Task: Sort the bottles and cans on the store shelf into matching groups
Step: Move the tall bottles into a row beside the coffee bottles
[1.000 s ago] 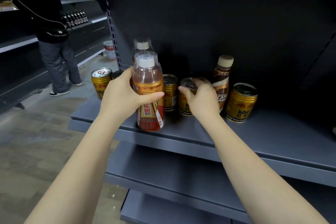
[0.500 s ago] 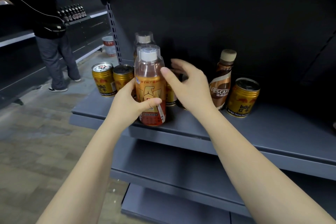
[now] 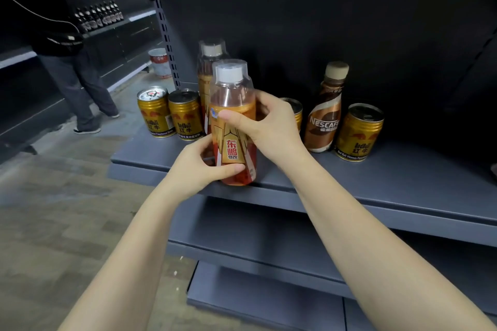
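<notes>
An orange drink bottle (image 3: 233, 115) with a white cap stands near the front edge of the grey shelf (image 3: 390, 183). My left hand (image 3: 200, 164) grips its lower part, thumb across the label. My right hand (image 3: 271, 122) grips its upper part from the right. A second, matching bottle (image 3: 208, 62) stands right behind it. Two gold cans (image 3: 153, 111) (image 3: 185, 115) stand to the left. Another gold can (image 3: 294, 109) is mostly hidden behind my right hand. A brown Nescafe bottle (image 3: 326, 110) and a gold can (image 3: 360, 133) stand to the right.
Lower grey shelves (image 3: 269, 239) jut out below. A person (image 3: 75, 62) in dark clothes stands at the left by another shelf holding several dark bottles (image 3: 99, 15). A white bucket (image 3: 160, 62) sits on the floor behind the shelf post.
My right hand left the gold can in the middle and moved left onto the front orange bottle. My left hand slid lower on that bottle.
</notes>
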